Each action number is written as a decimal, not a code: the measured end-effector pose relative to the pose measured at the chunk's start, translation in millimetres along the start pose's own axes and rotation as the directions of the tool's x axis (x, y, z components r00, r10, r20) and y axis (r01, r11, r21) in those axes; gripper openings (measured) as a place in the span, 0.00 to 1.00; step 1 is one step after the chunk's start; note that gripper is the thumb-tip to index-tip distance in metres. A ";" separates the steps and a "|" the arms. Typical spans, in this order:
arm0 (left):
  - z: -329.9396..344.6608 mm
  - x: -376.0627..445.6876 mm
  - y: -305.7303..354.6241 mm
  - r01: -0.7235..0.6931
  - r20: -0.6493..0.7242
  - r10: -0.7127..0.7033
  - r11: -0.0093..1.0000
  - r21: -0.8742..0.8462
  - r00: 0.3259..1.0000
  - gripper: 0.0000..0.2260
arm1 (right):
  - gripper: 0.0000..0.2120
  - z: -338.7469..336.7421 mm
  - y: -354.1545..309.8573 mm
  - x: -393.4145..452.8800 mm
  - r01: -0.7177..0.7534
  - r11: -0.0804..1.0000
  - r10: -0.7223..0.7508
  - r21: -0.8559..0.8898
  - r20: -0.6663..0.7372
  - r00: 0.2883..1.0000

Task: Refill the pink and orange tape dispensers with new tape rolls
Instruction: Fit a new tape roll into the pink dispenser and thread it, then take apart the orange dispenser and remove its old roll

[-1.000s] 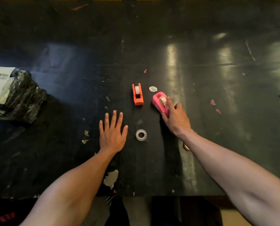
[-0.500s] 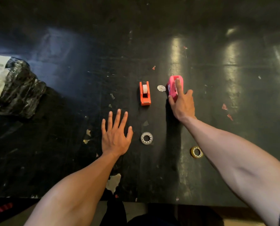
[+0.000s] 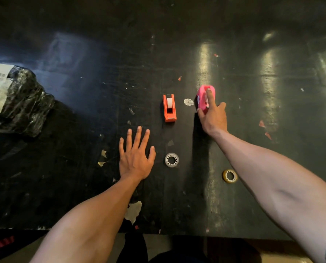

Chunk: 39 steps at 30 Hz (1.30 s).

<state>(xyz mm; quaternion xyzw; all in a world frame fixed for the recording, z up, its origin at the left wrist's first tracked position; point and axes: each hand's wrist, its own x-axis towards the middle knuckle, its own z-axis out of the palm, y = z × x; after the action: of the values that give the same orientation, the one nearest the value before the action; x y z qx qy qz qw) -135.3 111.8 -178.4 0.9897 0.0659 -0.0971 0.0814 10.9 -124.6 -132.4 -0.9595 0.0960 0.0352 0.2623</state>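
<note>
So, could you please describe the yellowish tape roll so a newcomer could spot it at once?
Start from the right forearm crossing the black table. The yellowish tape roll lies flat right beside its inner edge, near the front. Unlike the clear tape roll by the left hand, it is amber-tinted.

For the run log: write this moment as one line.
right hand: on pink tape dispenser | left hand: flat on table, empty | orange tape dispenser: untouched | clear tape roll, yellowish tape roll: loose

Scuffed black table point(image 3: 82, 186), orange dispenser point(image 3: 169, 108) standing mid-table, pink dispenser point(image 3: 203, 99) right of it, clear roll point(image 3: 171, 160) and yellowish roll point(image 3: 230, 175) nearer, black wrapped parcel point(image 3: 17, 103) far left.
</note>
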 end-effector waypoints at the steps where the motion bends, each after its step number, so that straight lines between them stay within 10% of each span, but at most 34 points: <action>1: 0.1 -0.2 0.0 0.001 0.000 -0.001 1.000 0.002 1.000 0.30 | 0.34 0.8 0.0 -2.6 0.001 1.000 -0.001 -0.002 -0.006 1.000; 10: 1.5 1.1 -0.4 -0.002 -0.003 0.002 1.000 0.006 1.000 0.30 | 0.35 1.7 -1.4 -13.8 -0.033 0.999 0.033 -0.009 0.007 0.999; 14: -3.7 2.6 2.4 0.018 -0.024 -0.019 0.999 -0.039 1.000 0.29 | 0.37 3.1 -19.7 -26.6 -0.065 0.984 0.030 -0.164 -0.205 0.978; 20: -40.5 48.6 27.2 0.083 0.007 -0.086 0.932 -0.353 0.996 0.29 | 0.27 30.8 -59.5 -45.0 0.120 0.927 -0.169 0.354 0.110 0.979; 29: -75.0 75.5 54.2 0.300 0.265 -0.142 0.403 -0.865 0.954 0.12 | 0.11 34.4 -78.4 -73.6 -0.331 0.614 0.146 0.717 0.309 0.940; 39: -92.7 -10.0 39.2 0.474 0.475 0.011 0.054 -0.879 0.880 0.10 | 0.12 -8.5 -43.4 -153.6 -0.382 0.440 -0.008 0.813 0.429 0.903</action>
<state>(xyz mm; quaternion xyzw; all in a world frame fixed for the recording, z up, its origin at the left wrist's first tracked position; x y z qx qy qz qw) -122.6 88.5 -80.8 0.6128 0.2592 -0.2175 0.7141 -130.5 -66.8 -85.4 -0.6406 0.1564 0.1899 0.7274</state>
